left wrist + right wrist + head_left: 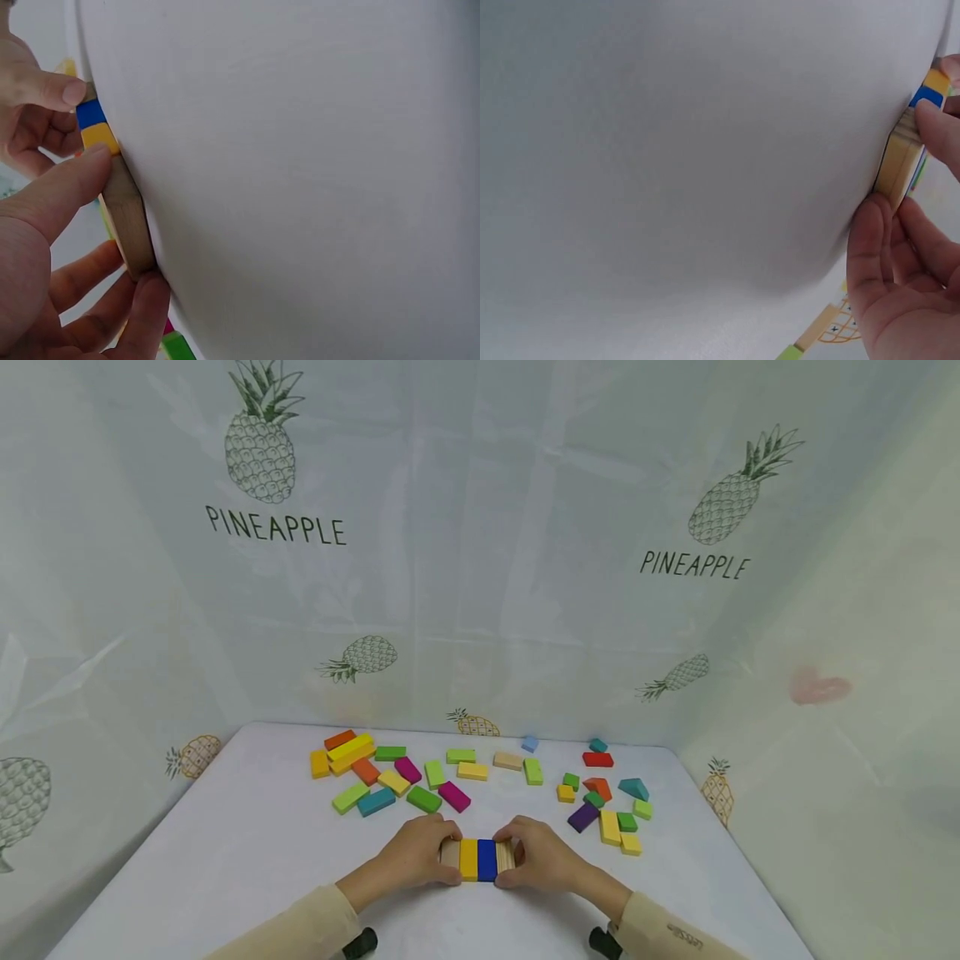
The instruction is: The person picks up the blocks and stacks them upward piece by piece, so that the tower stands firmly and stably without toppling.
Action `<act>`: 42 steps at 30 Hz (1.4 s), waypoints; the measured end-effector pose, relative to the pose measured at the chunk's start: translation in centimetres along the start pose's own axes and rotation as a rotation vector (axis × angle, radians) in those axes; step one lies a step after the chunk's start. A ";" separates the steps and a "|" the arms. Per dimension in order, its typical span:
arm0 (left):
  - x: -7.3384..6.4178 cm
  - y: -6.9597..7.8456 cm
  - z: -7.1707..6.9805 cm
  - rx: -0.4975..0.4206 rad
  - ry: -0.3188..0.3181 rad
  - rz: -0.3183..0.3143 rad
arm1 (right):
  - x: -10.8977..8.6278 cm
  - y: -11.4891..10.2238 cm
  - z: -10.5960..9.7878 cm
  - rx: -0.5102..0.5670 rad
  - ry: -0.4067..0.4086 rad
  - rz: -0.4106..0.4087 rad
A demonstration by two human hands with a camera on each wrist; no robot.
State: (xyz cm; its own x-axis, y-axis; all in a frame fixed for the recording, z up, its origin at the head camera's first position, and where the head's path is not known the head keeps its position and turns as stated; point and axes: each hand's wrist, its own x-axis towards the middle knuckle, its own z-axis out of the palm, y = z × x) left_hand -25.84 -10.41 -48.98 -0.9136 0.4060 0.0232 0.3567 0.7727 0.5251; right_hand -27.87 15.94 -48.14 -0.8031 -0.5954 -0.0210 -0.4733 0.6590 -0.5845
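A row of four-sided wooden blocks lies side by side on the white table near its front middle. At the row's left end my left hand (pixel 412 856) grips a plain wood block (pixel 450 854), thumb at the near side and fingers at the far side. Next to it come a yellow block (pixel 468 860) and a blue block (pixel 487 860), pressed together. My right hand (pixel 546 857) grips the plain, striped-looking wood block (pixel 506 857) at the right end. In the left wrist view the thumb reaches onto the yellow block. The right wrist view shows fingers under the wood block's (pixel 900 165) outer end.
Loose coloured blocks lie scattered behind the hands: a group at the back left with a long yellow block (pixel 351 750), several in the middle, and a group to the right around a purple block (pixel 583 817). A pineapple-printed curtain (pixel 480 568) hangs behind the table (pixel 225 843).
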 end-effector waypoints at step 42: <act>3.4 -6.6 -4.1 0.085 0.128 0.014 | 0.1 0.8 0.1 0.024 0.002 0.033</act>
State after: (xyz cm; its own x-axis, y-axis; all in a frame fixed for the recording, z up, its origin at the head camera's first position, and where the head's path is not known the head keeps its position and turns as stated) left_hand -32.06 -16.16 -48.89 -0.9239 0.3556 0.1414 0.3799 0.8081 0.4501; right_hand -28.25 16.37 -48.68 -0.8188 -0.5728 -0.0389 -0.4379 0.6669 -0.6029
